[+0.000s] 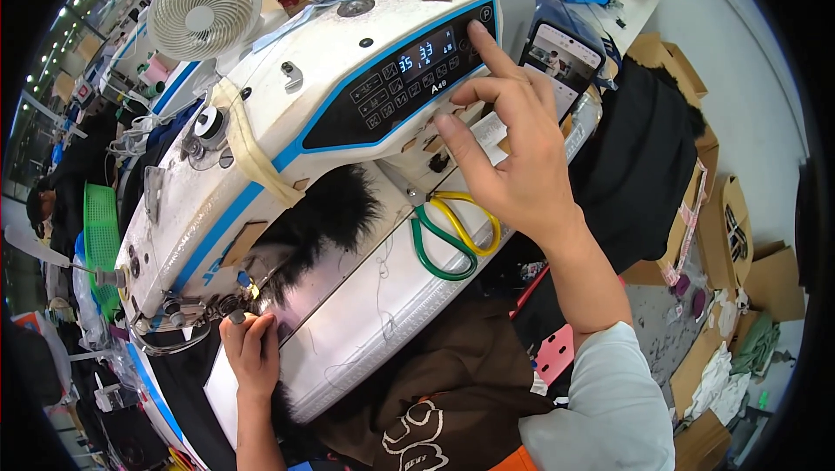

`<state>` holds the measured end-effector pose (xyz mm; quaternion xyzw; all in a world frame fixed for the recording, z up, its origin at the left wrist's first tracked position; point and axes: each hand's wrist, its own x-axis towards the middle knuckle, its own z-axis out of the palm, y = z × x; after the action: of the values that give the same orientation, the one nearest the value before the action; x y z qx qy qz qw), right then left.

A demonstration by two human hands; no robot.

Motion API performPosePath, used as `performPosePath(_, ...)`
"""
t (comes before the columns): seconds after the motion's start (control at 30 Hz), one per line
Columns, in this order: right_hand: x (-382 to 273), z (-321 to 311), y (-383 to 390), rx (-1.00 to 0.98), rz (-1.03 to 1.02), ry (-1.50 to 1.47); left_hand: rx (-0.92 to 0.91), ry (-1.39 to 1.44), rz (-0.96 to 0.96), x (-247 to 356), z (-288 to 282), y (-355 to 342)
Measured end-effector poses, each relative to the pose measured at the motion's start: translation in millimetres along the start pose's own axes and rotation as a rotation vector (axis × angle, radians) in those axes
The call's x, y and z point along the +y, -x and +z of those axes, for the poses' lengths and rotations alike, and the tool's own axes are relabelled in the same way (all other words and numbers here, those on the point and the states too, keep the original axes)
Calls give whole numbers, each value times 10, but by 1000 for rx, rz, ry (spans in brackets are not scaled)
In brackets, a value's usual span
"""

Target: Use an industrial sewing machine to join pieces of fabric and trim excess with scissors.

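A white sewing machine (261, 123) with a blue stripe stretches across the middle. My right hand (517, 145) is raised to its black control panel (396, 80), the index fingertip at the panel's right end and the other fingers loosely bent, holding nothing. Down by the lit needle area (248, 288), my left hand (252, 354) has its fingers curled together; whatever they may grip is hidden. Black furry fabric (339, 206) lies under the machine arm, behind the needle. Scissors with one green and one yellow handle loop (444, 258) rest on the white machine bed (365, 297).
A phone (557, 62) with a lit screen stands right of the machine head. A white fan (204, 10) is at the back left, a green basket (102, 245) below it. Dark cloth (635, 167) hangs at the right, near cardboard boxes (778, 280). Loose threads lie on the bed.
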<state>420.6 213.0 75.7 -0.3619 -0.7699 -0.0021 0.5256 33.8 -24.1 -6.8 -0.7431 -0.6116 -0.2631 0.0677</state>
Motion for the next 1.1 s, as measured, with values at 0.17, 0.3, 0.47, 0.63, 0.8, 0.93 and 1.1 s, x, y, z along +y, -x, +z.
performPosePath(0.17,-5,-42,-33,-10,-5,-11,-2,8,-2,6,1,-15)
performPosePath(0.3,-46,-55,-37,-32,2,-21,21,-16,30,38,2,-63)
performPosePath(0.47,-50,-38,-10,-26,3,-23,36,-11,27,37,20,-52)
performPosePath(0.63,-39,-37,-7,-32,-1,-11,28,-17,16,45,10,-60)
performPosePath(0.8,-26,-45,-18,-35,-12,-4,29,-22,17,46,10,-64)
performPosePath(0.93,-29,-56,-17,-44,-7,3,31,-16,16,46,13,-65)
performPosePath(1.1,-29,-60,-10,-40,5,-8,36,-24,33,32,20,-63)
